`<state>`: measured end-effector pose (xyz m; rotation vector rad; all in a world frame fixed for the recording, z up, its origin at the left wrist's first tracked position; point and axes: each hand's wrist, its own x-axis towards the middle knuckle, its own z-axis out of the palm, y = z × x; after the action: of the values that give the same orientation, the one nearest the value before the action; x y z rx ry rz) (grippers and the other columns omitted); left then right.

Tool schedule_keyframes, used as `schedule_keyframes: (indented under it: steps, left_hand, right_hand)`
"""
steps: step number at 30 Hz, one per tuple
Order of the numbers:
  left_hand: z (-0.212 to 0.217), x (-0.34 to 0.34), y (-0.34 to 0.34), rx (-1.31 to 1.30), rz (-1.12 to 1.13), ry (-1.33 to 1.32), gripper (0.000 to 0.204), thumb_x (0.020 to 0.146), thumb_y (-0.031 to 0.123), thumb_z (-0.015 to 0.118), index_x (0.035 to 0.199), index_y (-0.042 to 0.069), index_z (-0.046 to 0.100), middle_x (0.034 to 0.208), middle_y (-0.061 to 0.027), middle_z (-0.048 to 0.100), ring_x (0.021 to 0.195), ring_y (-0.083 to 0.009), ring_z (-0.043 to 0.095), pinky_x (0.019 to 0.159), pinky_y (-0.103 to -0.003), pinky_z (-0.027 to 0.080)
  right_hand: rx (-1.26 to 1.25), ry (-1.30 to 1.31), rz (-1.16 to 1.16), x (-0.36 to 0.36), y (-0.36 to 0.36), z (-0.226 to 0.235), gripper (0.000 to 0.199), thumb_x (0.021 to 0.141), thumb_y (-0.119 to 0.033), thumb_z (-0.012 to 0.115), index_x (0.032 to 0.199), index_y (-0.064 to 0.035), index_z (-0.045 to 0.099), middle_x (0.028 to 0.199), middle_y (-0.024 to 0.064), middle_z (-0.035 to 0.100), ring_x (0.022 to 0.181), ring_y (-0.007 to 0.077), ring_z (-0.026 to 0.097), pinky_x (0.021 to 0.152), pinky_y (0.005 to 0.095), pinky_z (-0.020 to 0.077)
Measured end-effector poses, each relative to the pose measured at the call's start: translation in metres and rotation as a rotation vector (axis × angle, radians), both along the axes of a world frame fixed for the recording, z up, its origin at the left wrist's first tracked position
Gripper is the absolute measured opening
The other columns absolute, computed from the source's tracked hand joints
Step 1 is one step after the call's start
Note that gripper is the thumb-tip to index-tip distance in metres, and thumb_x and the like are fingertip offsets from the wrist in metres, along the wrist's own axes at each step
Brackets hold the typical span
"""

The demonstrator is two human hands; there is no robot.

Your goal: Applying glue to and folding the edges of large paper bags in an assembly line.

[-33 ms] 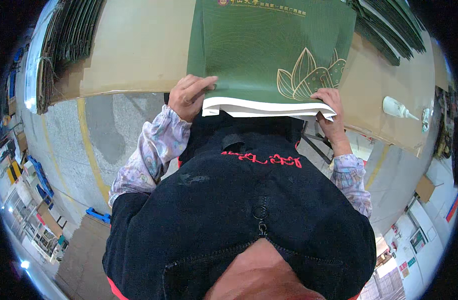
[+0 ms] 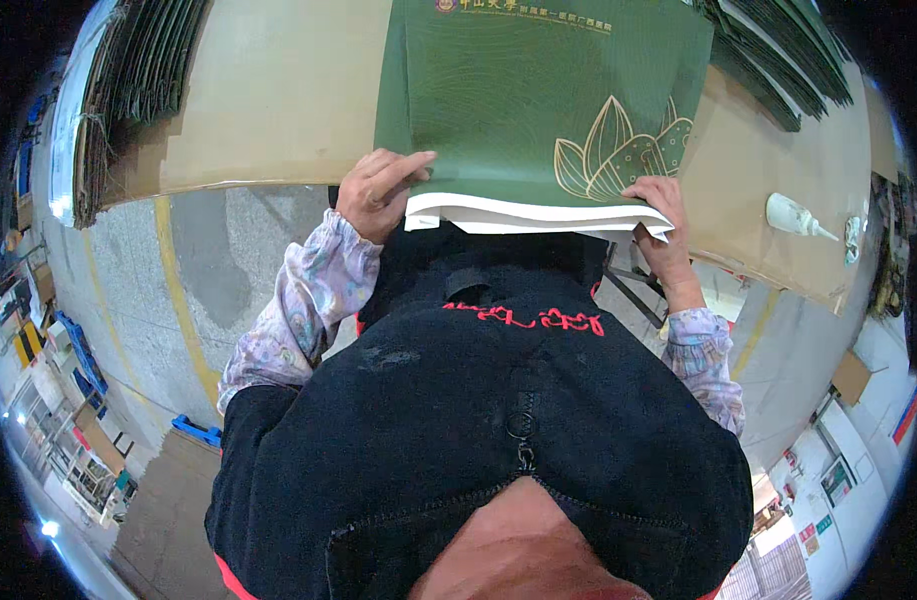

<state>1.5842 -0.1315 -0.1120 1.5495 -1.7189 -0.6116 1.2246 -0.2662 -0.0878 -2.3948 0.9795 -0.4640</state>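
A green paper bag with gold line-drawn petals lies flat across the table edge in front of me. Its near end bows open a little, baring a white inner edge. My left hand is closed at the bag's near left corner, with the forefinger lying over the green face and the other fingers curled. At the near right corner, my right hand pinches the edge, fingers on top and thumb underneath at the white fold.
Stacks of folded dark green bags stand at the table's far left and far right. On the tan tabletop to the right lies a white squeeze bottle with a pointed nozzle. Blue frames rest on the floor at left.
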Motion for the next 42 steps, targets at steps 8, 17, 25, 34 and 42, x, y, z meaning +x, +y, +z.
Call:
schedule_keyframes:
  steps: [8,17,25,34,42]
  left_hand:
    - [0.002,-0.015,-0.002,-0.02,0.243,0.034,0.037,0.077,0.009,0.069,0.113,0.004,0.061,0.082,-0.0097,0.065,0.069,-0.0211,0.063,0.062,-0.03,0.049]
    - [0.013,-0.034,-0.013,0.006,0.454,-0.324,0.068,0.068,0.012,0.075,0.131,0.02,0.051,0.136,-0.0167,0.037,0.122,-0.0387,0.04,0.101,-0.046,0.036]
    - [0.002,-0.08,-0.045,0.176,0.136,-0.562,0.082,0.082,0.039,0.059,0.143,-0.001,0.022,0.154,-0.0107,0.012,0.143,-0.0296,0.002,0.113,-0.052,-0.003]
    - [-0.005,-0.11,-0.073,0.148,-0.07,-0.647,0.072,0.087,0.039,0.049,0.145,0.006,0.023,0.154,-0.0085,0.015,0.143,-0.0265,0.002,0.112,-0.055,-0.003]
    - [-0.009,-0.111,-0.076,0.247,-0.059,-0.764,0.065,0.091,0.036,0.037,0.147,0.009,0.02,0.154,-0.0079,0.016,0.143,-0.0261,0.007,0.111,-0.057,-0.004]
  right_hand:
    - [0.045,-0.008,-0.074,0.005,-0.006,-0.01,0.025,0.066,-0.012,0.073,0.088,-0.0077,0.063,0.092,0.0094,0.061,0.091,0.0291,0.056,0.08,0.0386,0.0431]
    - [0.09,0.205,-0.583,0.054,-0.002,0.008,0.088,0.067,-0.043,0.078,0.134,-0.0038,0.037,0.117,0.0175,0.055,0.111,0.0294,0.051,0.092,0.0456,0.0371]
    - [-0.458,0.272,-0.287,0.061,-0.001,-0.019,0.093,0.075,-0.033,0.072,0.146,-0.0074,0.017,0.151,0.0238,0.008,0.14,0.043,0.008,0.11,0.0581,0.0059]
    - [-0.514,0.322,-0.35,0.09,0.0,-0.015,0.069,0.079,-0.031,0.063,0.141,-0.0122,0.037,0.152,0.0183,0.017,0.14,0.0419,0.01,0.106,0.0647,0.0041]
    - [-0.317,0.17,0.111,0.122,-0.01,-0.029,0.054,0.084,-0.017,0.049,0.137,-0.0138,0.042,0.148,0.01,0.032,0.138,0.0289,0.025,0.112,0.0494,0.0175]
